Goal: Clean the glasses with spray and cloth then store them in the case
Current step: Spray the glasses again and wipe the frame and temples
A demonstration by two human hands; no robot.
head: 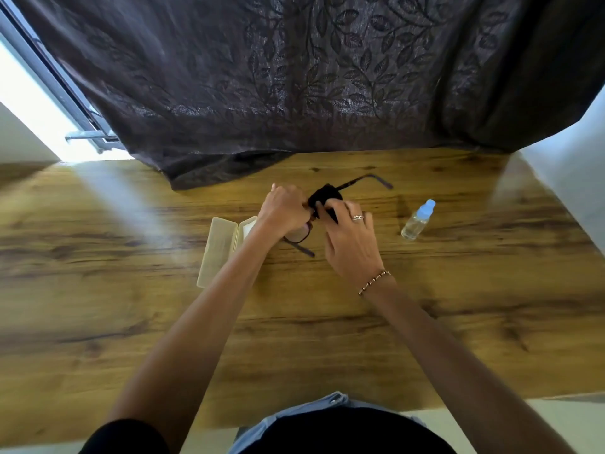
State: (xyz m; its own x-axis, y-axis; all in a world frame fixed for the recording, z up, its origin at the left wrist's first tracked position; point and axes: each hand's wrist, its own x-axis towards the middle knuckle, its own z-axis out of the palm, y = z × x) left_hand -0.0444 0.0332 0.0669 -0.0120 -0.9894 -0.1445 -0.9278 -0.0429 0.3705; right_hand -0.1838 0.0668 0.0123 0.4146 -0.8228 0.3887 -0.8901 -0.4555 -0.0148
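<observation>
Dark-framed glasses (299, 237) are held above the wooden table (131, 306), their temples unfolded. My left hand (286, 209) grips the frame near its middle. My right hand (352, 244) pinches a black cloth (325, 196) around the far lens, which the cloth hides. One temple sticks out toward the curtain, the other points toward me. A beige glasses case (217, 250) lies open on the table just left of my left forearm. A small clear spray bottle (417, 221) with a pale blue cap stands to the right of my hands.
A dark leaf-patterned curtain (294, 86) hangs behind the table and drapes onto its far edge. A bright window (32, 103) is at the far left. A white wall (569, 165) borders the table on the right.
</observation>
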